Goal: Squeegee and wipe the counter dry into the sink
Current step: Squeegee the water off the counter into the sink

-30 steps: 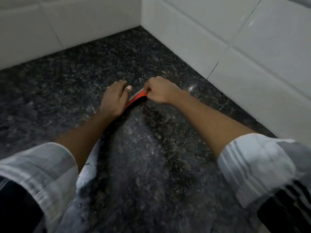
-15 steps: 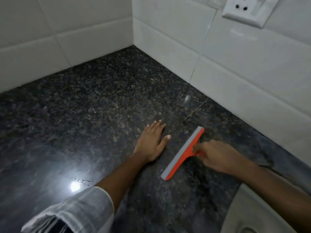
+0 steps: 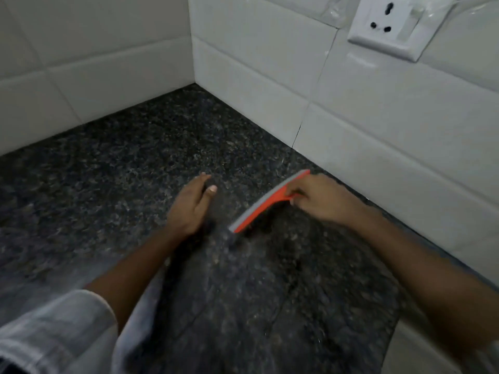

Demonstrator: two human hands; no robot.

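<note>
We held the orange squeegee [image 3: 270,202] in our right hand [image 3: 321,198], fingers curled around its short handle, its grey blade set down on the dark granite counter [image 3: 121,171] and running diagonally toward the white tiled wall [image 3: 378,136]. Our left hand [image 3: 191,206] lay flat beside it, fingers together, palm down on the stone, just apart from the blade's near end. A socket [image 3: 386,25] sat on the wall above.

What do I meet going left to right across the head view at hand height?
Left hand flat on the counter → orange squeegee → right hand gripping its handle → white tiled wall.
</note>
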